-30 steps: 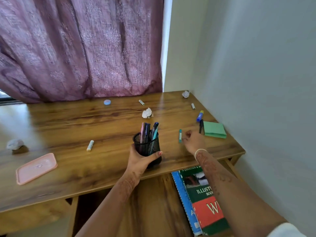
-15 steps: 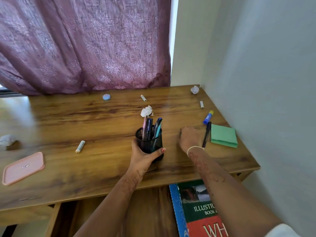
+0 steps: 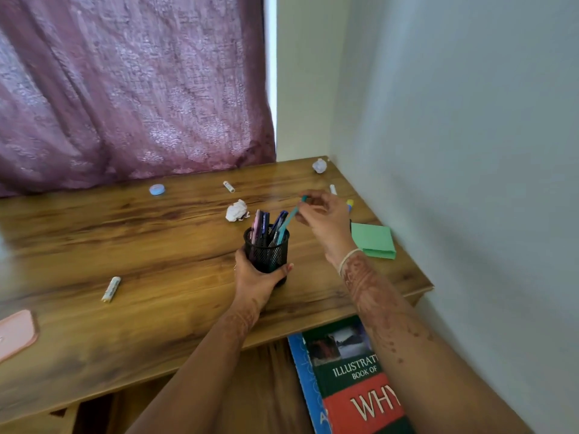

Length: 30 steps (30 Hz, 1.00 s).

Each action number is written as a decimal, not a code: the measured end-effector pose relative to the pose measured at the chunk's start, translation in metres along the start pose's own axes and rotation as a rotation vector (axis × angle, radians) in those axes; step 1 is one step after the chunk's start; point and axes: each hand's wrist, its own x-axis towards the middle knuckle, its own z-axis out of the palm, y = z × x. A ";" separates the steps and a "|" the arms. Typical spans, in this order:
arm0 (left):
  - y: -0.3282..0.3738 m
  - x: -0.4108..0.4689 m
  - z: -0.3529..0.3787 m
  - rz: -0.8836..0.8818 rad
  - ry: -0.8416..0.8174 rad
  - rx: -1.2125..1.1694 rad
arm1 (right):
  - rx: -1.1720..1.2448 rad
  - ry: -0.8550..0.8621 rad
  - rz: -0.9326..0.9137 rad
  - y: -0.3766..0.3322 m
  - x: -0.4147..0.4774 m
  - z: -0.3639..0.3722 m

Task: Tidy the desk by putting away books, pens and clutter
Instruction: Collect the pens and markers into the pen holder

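Observation:
A black mesh pen holder stands on the wooden desk with several pens in it. My left hand grips its near side. My right hand pinches a teal pen whose lower end dips into the holder. A green sticky-note pad lies to the right. Loose on the desk lie a crumpled paper ball, another paper ball at the far corner, a white marker, a small white stick, and a blue-and-yellow glue stick partly hidden behind my right hand.
A blue round cap sits near the purple curtain. A pink lid lies at the left edge. Stacked books rest below the desk's front edge. The grey wall bounds the desk on the right.
My right hand picked the teal pen up off the desk and brought it over the holder. The left hand kept its grip on the holder. The camera shifted.

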 end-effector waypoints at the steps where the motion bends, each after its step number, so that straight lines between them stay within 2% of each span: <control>1: 0.001 0.000 0.003 0.001 -0.014 -0.002 | -0.145 -0.029 -0.050 0.001 -0.002 -0.001; 5: 0.009 -0.003 0.009 0.003 -0.068 -0.045 | -0.568 -0.114 -0.181 0.011 -0.017 -0.004; 9: 0.008 -0.005 0.012 -0.005 -0.096 -0.049 | -0.714 -0.106 -0.194 0.017 -0.027 -0.009; 13: 0.006 -0.010 0.012 -0.017 -0.108 -0.048 | -0.723 0.086 -0.184 0.025 -0.030 -0.023; 16: 0.004 -0.013 0.010 -0.011 -0.114 -0.057 | -0.883 0.186 -0.106 0.038 -0.027 -0.044; 19: 0.003 -0.012 0.008 -0.012 -0.121 -0.065 | -1.093 0.131 -0.005 0.054 -0.025 -0.062; 25: -0.002 -0.007 0.007 -0.027 -0.122 -0.097 | -1.362 -0.012 0.083 0.064 -0.017 -0.070; 30: -0.009 -0.012 0.005 -0.021 -0.101 -0.146 | -1.465 -0.007 0.083 0.062 -0.015 -0.063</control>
